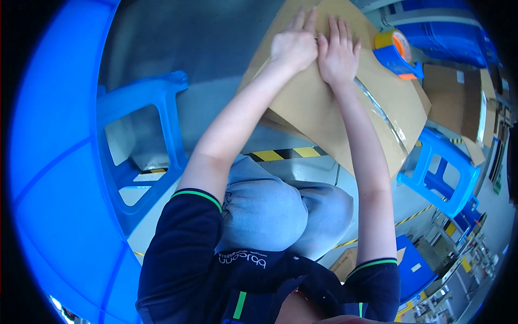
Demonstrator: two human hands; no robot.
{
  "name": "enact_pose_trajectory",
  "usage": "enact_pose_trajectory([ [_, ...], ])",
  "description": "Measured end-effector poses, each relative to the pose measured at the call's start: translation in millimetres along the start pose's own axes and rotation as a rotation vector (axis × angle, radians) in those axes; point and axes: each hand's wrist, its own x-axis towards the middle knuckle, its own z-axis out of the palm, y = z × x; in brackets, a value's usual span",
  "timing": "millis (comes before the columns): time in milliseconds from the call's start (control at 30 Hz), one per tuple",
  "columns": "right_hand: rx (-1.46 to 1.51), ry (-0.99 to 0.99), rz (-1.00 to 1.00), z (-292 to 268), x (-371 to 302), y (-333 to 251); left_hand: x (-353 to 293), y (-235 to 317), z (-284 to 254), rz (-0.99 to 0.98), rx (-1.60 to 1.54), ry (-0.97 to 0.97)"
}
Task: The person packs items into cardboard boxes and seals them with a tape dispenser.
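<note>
A large brown cardboard box (302, 113) lies in front of me, its top face under both hands. My left hand (294, 49) presses on the far part of the box, two fingers stretched forward and the others partly hidden. Close beside it, my right hand (340, 54) lies flat with its fingers stretched out, holding nothing. A strip of clear, shiny tape (384, 112) runs along the box from near my right wrist toward the near right edge. At the box's right edge sits a blue tape dispenser (391, 63) with a yellow and orange roll (396, 43).
A blue plastic stool (171, 124) stands at left, beside a big blue panel (54, 151). Another blue stool (464, 183) is at right, below an open cardboard box (450, 100). Black and yellow floor tape (286, 154) crosses beyond my knees. A blue bin (413, 267) lies lower right.
</note>
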Motion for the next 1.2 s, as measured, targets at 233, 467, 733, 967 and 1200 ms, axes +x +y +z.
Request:
enact_pose_trajectory([
  [233,-0.007,-0.068,0.134,-37,-71,11,4,-2,-18,-0.101,0.151,-0.303],
  [467,-0.029,-0.048,0.15,-66,-124,33,-10,7,-5,0.33,0.501,0.081],
  [733,0.074,0.078,0.174,-65,-129,41,-58,62,12,0.471,0.206,-0.304],
  [967,0.001,0.022,0.411,-103,-176,121,-58,55,3,0.563,0.297,-0.258],
  [1200,0.19,0.021,1.138,-133,-198,189,-72,96,29,0.506,-0.007,-0.383],
])
